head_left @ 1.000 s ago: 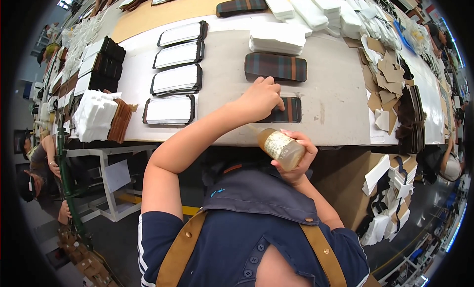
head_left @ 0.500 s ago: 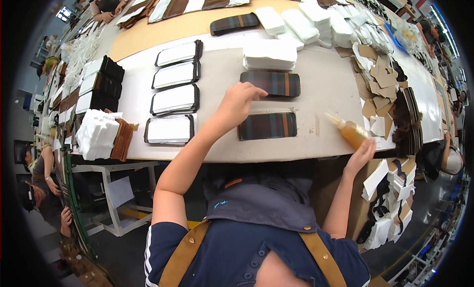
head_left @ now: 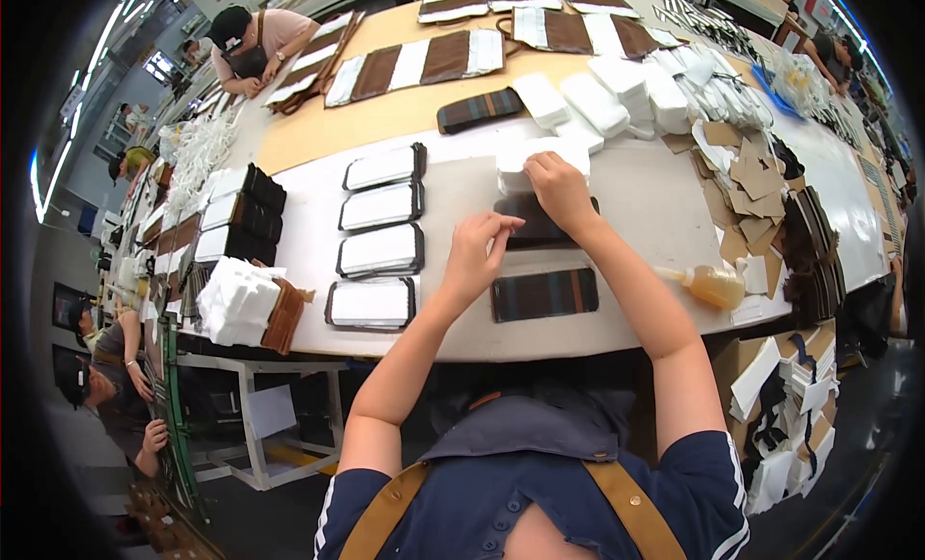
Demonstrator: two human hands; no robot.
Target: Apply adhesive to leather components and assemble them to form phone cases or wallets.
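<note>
My right hand (head_left: 559,186) is at the near side of a stack of white pads (head_left: 515,175), its fingers bent and pressed together on the stack. What they grip, if anything, is hidden. A dark plaid panel (head_left: 528,234) lies below that hand, partly covered. My left hand (head_left: 475,257) has its fingertips at this panel's left edge, the fingers loosely bent and apart, with nothing seen in them. A second plaid panel (head_left: 545,295), dark with orange and teal stripes, lies nearer me. To its right a bottle of amber liquid (head_left: 715,286) with a pale nozzle rests on its side.
Several dark-edged white cases (head_left: 374,250) form a column at left, with stacked dark cases (head_left: 236,213) beyond. Cardboard scraps (head_left: 752,184) and brown strips (head_left: 814,242) pile up at right. Across the table a co-worker (head_left: 252,50) leans over brown-and-white panels (head_left: 414,64).
My right hand has let go of the bottle, now lying on the table, and reached to the white stack. My left hand remains by the farther panel. The view has shifted.
</note>
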